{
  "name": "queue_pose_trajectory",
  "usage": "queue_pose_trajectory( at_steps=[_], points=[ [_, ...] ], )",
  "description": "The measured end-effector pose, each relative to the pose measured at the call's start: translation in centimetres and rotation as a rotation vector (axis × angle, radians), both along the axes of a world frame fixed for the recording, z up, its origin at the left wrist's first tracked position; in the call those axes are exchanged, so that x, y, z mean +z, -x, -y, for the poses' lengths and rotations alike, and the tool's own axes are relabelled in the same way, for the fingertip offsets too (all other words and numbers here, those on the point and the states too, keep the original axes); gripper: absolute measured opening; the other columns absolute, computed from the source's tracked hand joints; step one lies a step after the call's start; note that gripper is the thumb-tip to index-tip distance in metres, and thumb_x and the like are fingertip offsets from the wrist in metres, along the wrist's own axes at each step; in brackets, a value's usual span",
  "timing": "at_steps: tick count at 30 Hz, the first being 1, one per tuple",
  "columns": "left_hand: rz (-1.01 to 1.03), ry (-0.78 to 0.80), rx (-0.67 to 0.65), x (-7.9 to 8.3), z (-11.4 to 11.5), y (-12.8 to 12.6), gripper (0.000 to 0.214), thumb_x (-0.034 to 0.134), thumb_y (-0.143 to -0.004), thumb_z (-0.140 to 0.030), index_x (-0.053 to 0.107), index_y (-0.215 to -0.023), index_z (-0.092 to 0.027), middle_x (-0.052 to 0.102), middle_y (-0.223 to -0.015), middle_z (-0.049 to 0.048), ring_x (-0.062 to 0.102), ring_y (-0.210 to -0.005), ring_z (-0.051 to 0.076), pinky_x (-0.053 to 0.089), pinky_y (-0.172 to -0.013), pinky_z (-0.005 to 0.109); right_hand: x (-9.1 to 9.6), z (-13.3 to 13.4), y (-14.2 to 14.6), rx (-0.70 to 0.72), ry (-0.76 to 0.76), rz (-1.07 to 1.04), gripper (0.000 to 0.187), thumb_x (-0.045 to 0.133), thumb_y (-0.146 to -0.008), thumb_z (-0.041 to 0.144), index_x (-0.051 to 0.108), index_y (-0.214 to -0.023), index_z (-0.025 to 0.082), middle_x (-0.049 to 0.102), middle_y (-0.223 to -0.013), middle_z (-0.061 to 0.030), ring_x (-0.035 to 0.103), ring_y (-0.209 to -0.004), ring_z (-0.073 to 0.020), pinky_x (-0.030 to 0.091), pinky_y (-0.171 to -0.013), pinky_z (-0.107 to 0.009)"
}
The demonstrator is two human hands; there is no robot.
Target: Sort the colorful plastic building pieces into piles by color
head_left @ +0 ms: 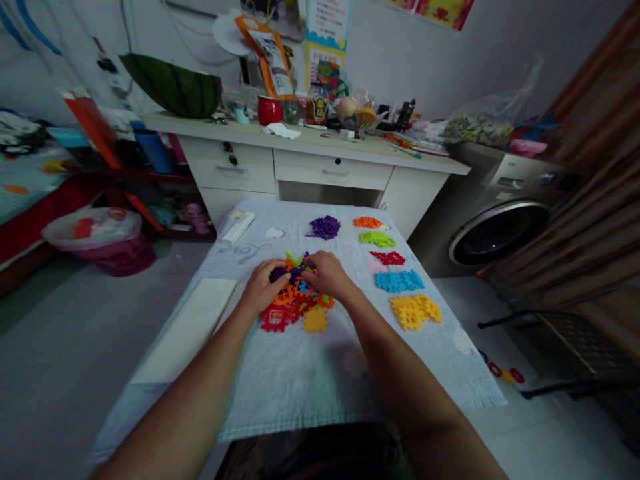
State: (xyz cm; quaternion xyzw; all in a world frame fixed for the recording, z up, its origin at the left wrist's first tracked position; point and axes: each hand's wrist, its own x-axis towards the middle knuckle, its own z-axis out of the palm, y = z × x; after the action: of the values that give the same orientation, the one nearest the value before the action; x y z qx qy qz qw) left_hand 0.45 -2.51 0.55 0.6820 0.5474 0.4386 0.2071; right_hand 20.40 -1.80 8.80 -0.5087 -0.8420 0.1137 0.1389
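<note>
In the middle of the cloth-covered table, my left hand [264, 287] and my right hand [327, 273] meet over a mixed pile of notched plastic building pieces. Dark purple pieces [296, 274] are gripped between them, fingers curled and both thumbs pressing. Beneath and in front lie orange pieces [284, 295], red pieces [275, 319] and a yellow square piece [315, 320]. A blue piece [303, 287] shows below my right thumb, and a green piece [293, 259] pokes out behind. My fingers cover part of the pile, so the exact number of purple pieces held is hidden.
Sorted heaps lie beyond and right: purple [325, 227], orange [367, 222], lime green [377, 239], red [389, 258], light blue [399, 281] and yellow [416, 311]. A white board [187, 330] lies left. Behind stands a cluttered desk [320, 143]; a washing machine [495, 207] is at right.
</note>
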Motion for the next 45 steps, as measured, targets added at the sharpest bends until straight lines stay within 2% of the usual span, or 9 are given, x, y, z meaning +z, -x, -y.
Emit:
queue_pose_trajectory(
  at_steps=[4, 8, 14, 19, 22, 27, 33, 37, 45],
  points=[
    [-0.005, 0.004, 0.004, 0.2, 0.1, 0.0, 0.034, 0.059, -0.079, -0.042, 0.066, -0.103, -0.020, 0.065, -0.112, 0.0077, 0.059, -0.109, 0.024, 0.044, -0.103, 0.043, -1.7, -2.6, 3.6, -0.164, -0.021, -0.044, 0.028, 0.059, -0.088, 0.036, 0.068, -0.108, 0.019, 0.066, -0.109, -0.0115, 0.058, -0.102, -0.0233, 0.043, -0.088, -0.034],
    [-0.008, -0.006, -0.006, 0.2, 0.1, -0.1, 0.033, 0.059, -0.079, -0.040, 0.066, -0.103, -0.019, 0.066, -0.111, 0.0078, 0.060, -0.108, 0.024, 0.045, -0.102, 0.042, -2.9, -3.7, 4.5, -0.212, 0.024, -0.131, 0.015, 0.061, -0.084, 0.026, 0.071, -0.094, 0.020, 0.070, -0.096, -0.0068, 0.060, -0.088, -0.0187, 0.044, -0.080, -0.028],
    [-0.023, -0.015, -0.034, 0.4, 0.2, -0.1, 0.030, 0.059, -0.081, -0.040, 0.067, -0.101, -0.020, 0.068, -0.107, 0.0065, 0.062, -0.104, 0.023, 0.047, -0.098, 0.041, -2.4, -3.3, 0.9, -0.269, -0.102, -0.317, 0.015, 0.058, -0.082, 0.020, 0.071, -0.089, 0.018, 0.068, -0.087, -0.0044, 0.059, -0.082, -0.0163, 0.043, -0.078, -0.026],
    [-0.021, -0.023, -0.044, 0.3, 0.2, 0.0, 0.029, 0.059, -0.081, -0.041, 0.067, -0.100, -0.020, 0.068, -0.107, 0.0069, 0.062, -0.104, 0.024, 0.047, -0.098, 0.042, -2.0, -2.1, -3.0, -0.322, -0.148, -0.237, 0.017, 0.057, -0.084, 0.019, 0.072, -0.093, 0.018, 0.065, -0.088, -0.0061, 0.058, -0.081, -0.0167, 0.042, -0.078, -0.027],
    [-0.013, -0.024, -0.036, 0.1, 0.1, 0.0, 0.029, 0.060, -0.080, -0.042, 0.067, -0.098, -0.020, 0.068, -0.106, 0.0074, 0.062, -0.104, 0.024, 0.047, -0.098, 0.043, -1.8, -1.0, -4.2, -0.259, -0.116, -0.164, 0.016, 0.059, -0.084, 0.018, 0.072, -0.094, 0.018, 0.064, -0.090, -0.0074, 0.058, -0.084, -0.0173, 0.042, -0.078, -0.028],
    [-0.021, -0.017, -0.042, 0.1, 0.1, 0.0, 0.030, 0.059, -0.080, -0.042, 0.066, -0.100, -0.020, 0.068, -0.107, 0.0075, 0.062, -0.104, 0.024, 0.047, -0.097, 0.043, -1.3, 0.0, -5.2, 0.023, 0.102, -0.158, 0.022, 0.069, -0.075, 0.013, 0.071, -0.096, 0.018, 0.064, -0.093, -0.0041, 0.058, -0.081, -0.0139, 0.045, -0.076, -0.025],
    [-0.020, -0.019, -0.040, 0.5, 0.3, -0.2, 0.029, 0.058, -0.081, -0.042, 0.066, -0.099, -0.020, 0.068, -0.107, 0.0073, 0.062, -0.104, 0.024, 0.047, -0.098, 0.042, -1.7, -1.3, -5.7, 0.051, 0.208, -0.164, 0.047, 0.074, -0.071, 0.016, 0.064, -0.116, 0.019, 0.065, -0.114, -0.0077, 0.060, -0.099, -0.0185, 0.047, -0.090, -0.032],
    [-0.021, -0.016, -0.033, 0.7, 0.4, -0.2, 0.029, 0.059, -0.080, -0.042, 0.066, -0.099, -0.021, 0.068, -0.107, 0.0064, 0.062, -0.106, 0.024, 0.047, -0.098, 0.041, -2.3, -2.1, -5.2, 0.080, 0.296, -0.142, 0.048, 0.073, -0.072, 0.018, 0.063, -0.119, 0.019, 0.066, -0.114, -0.0062, 0.061, -0.098, -0.0181, 0.047, -0.088, -0.031],
    [-0.027, -0.014, -0.032, 0.3, 0.4, 0.0, 0.028, 0.060, -0.080, -0.042, 0.067, -0.099, -0.022, 0.067, -0.110, 0.0066, 0.060, -0.109, 0.024, 0.045, -0.101, 0.043, -1.5, -3.5, -6.1, 0.046, 0.147, -0.101, 0.053, 0.077, -0.069, 0.021, 0.063, -0.120, 0.019, 0.062, -0.115, -0.0082, 0.058, -0.102, -0.0200, 0.045, -0.092, -0.035]
  ],
)
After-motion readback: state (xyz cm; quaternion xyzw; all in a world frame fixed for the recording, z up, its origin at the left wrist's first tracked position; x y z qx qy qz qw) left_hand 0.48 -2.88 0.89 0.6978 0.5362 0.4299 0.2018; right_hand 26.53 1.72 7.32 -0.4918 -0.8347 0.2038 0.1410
